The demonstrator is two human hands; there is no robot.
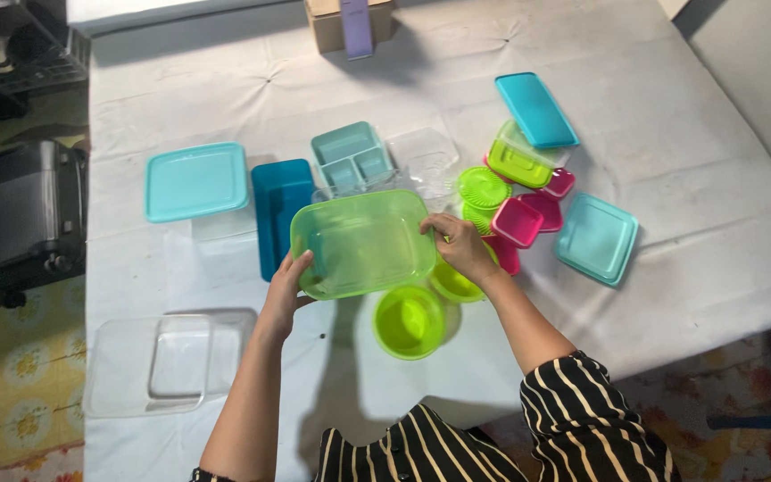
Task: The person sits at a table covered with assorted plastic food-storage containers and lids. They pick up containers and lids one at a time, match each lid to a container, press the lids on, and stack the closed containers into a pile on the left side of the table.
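Green and translucent, the tray (363, 243) sat lifted near the desk's (689, 295) middle, above the round green bowls (410, 321). We held it by opposite rims, left hand (287, 284) and right hand (459, 245) both closed on it. We judged it light, stiff and slick; rim corners gave the surest grip.
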